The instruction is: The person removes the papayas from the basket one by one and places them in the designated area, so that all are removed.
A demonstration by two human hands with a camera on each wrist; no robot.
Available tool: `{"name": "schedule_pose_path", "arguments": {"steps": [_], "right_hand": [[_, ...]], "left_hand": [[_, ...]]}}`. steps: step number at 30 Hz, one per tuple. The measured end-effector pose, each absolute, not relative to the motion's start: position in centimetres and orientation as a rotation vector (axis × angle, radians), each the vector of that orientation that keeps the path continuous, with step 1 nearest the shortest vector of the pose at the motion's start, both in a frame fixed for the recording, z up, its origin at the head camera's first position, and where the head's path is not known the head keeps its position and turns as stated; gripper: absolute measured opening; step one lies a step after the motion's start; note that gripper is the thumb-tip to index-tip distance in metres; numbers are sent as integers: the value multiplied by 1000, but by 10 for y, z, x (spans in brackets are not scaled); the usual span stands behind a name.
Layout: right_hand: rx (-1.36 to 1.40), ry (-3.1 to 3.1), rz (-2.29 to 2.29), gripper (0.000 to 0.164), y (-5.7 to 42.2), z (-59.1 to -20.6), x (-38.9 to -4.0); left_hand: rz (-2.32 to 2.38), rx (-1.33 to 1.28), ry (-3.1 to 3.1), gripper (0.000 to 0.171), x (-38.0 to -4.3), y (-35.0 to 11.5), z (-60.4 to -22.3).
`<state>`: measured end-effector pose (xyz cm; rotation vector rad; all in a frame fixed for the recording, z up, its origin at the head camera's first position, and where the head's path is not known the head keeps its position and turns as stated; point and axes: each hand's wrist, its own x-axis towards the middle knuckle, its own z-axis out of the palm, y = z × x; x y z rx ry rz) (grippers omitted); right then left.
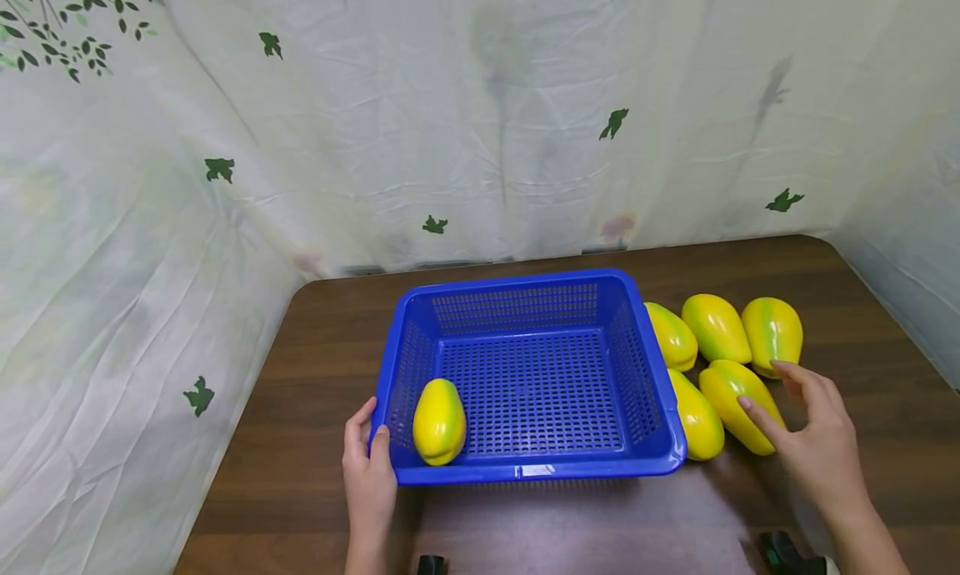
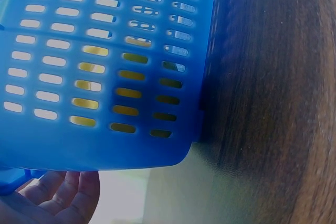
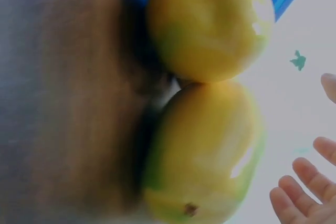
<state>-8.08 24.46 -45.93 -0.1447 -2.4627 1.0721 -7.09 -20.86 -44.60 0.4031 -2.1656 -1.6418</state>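
A blue plastic basket [image 1: 536, 392] with slotted walls stands on the table. My left hand [image 1: 369, 483] grips its left rim near the front corner, thumb on the rim and fingers outside. In the left wrist view, curled fingers [image 2: 65, 195] show beside the basket wall [image 2: 100, 148]. One glossy yellow fruit [image 1: 439, 422], shaped like a mango or small papaya, lies in the basket's front left corner. My right hand [image 1: 821, 437] is spread over a similar long fruit [image 1: 738, 404] right of the basket, holding nothing. In the right wrist view its fingers [image 3: 307, 179] are apart from the fruits [image 3: 207, 153].
Several more yellow fruits [image 1: 716, 327] lie close together along the basket's right side. Dark objects [image 1: 783, 552] show at the front edge of the view. A pale leaf-patterned cloth [image 1: 450, 142] hangs behind the brown wooden table [image 1: 300, 442].
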Motion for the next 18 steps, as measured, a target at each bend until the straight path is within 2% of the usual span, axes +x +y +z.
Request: {"name": "schedule_pose_path", "arguments": {"steps": [10,18], "right_hand": [[-4,-2388,1049,60,228,-421,-89],[123,-2352,1071,64,217,-398,-98]], "left_hand": [[-1623,409,-2163,34,-70,-208,-444],[-1632,388,-2157,34,-70,-208,-446]]}}
